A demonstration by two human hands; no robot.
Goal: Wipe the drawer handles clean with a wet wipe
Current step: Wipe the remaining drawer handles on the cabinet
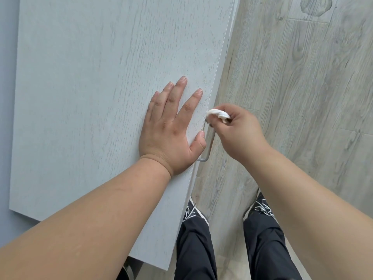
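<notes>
Free room and obstacles: cabinet top [90, 87] is bare except where left hand [171, 128] lies flat near its front edge. Upper end of handle [210, 146] is occupied by right hand [240, 128] w/ wet wipe [218, 114]; lower end is left exposed. Floor [302, 77] beyond is open; shoes [260, 207] are seen below

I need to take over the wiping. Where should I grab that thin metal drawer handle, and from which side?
Pinch the straight bar of the thin silver metal bar handle from the floor side, where it stands off the pale wood-grain cabinet top's edge. The right hand already holds the white wet wipe at its far end; the left hand rests flat on top.
</notes>
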